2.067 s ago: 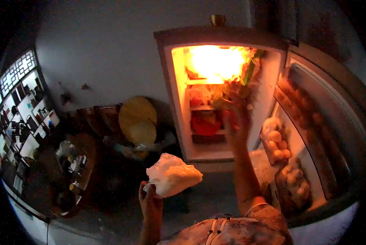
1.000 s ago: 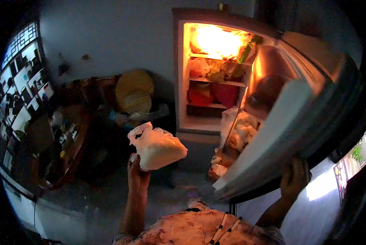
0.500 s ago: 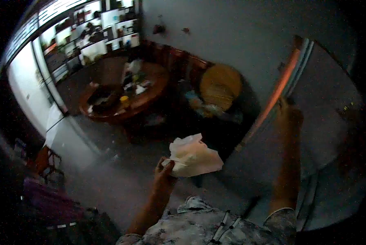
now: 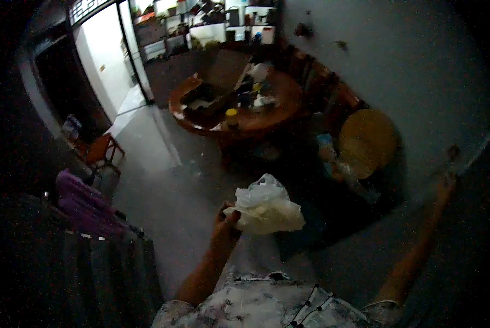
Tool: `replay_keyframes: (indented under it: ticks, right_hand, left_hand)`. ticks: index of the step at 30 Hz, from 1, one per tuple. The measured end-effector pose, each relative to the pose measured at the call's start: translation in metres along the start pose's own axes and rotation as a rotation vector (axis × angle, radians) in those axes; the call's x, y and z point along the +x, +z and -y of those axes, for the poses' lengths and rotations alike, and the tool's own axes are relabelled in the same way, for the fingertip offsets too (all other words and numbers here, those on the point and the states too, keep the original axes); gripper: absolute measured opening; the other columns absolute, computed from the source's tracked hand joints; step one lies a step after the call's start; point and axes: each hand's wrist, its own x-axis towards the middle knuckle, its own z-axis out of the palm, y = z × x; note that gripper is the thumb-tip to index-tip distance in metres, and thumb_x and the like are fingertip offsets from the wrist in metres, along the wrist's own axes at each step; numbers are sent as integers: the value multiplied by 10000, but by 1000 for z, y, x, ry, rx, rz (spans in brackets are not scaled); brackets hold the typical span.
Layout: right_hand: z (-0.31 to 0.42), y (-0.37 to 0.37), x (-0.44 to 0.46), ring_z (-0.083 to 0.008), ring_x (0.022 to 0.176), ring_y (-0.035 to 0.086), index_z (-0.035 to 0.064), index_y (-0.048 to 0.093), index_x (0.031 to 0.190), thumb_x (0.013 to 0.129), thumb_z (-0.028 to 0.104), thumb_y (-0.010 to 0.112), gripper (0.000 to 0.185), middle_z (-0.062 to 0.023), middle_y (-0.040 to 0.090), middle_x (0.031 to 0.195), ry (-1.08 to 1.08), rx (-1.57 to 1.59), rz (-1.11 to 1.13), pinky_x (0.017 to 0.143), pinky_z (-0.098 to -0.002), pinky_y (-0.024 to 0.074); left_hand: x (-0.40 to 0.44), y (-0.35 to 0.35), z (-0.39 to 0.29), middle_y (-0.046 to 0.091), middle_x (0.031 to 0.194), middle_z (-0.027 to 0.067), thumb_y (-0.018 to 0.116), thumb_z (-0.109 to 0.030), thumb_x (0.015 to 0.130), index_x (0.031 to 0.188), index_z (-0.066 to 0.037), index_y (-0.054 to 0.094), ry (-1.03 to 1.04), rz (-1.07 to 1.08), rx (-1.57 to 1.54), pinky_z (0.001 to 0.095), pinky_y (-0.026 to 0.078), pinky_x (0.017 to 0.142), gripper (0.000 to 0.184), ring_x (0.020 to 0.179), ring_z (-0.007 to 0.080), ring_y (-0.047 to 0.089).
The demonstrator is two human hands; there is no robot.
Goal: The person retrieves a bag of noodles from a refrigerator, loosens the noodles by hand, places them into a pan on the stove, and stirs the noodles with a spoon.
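In my left hand (image 4: 228,221) is a crumpled, thin plastic bag (image 4: 269,208), whitish at the top and pale yellow below. My fingers pinch its left side, and it is held in front of my printed shirt (image 4: 256,300). What the bag contains, if anything, I cannot make out. My right arm reaches out to the far right. My right hand (image 4: 446,180) is dim and blurred there, close to a thin pale edge (image 4: 477,153); its fingers do not show clearly.
A round wooden table (image 4: 201,128) holds a cardboard box (image 4: 225,71), a yellow-lidded jar (image 4: 232,113) and clutter. A round woven tray (image 4: 368,139) leans near the wall. To the left are a small wooden chair (image 4: 100,150) and purple cloth (image 4: 80,199). Shelves (image 4: 206,35) stand behind.
My view has turned left. The large grey panel with an orange-lit edge, beside my right hand before, is largely out of sight. My left hand still holds the bag.
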Motion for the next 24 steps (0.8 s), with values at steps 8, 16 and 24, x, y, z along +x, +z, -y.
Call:
replay_keyframes:
  ticks: [8, 16, 24]
  right_hand:
    - [20, 28, -39, -285, 931, 549, 90, 390, 1273, 760, 254, 685, 615, -137, 521, 1124, 72, 379, -197, 769, -378, 475]
    - [308, 177, -195, -280, 1021, 526, 83, 345, 1326, 753, 277, 692, 698, -137, 485, 1213, 593, 1737, 1540, 829, -388, 467]
    - [432, 279, -205, -270, 1082, 522, 59, 318, 1361, 697, 216, 753, 809, -139, 491, 1253, 846, 1865, 2182, 874, -393, 467]
  left_hand:
    - [12, -3, 0, 607, 917, 63, 630, -56, 816, 898, -101, 531, 166, 29, -131, 346, 538, 741, 136, 857, 195, 612]
    - [77, -34, -39, 528, 1134, 116, 641, -23, 788, 886, -75, 538, 371, 115, 9, 357, 481, 857, 151, 1037, 238, 535]
    - [166, -57, -131, 418, 1317, 154, 664, -21, 758, 1139, -96, 493, 638, 17, 504, 419, 374, 991, 424, 1210, 287, 416]
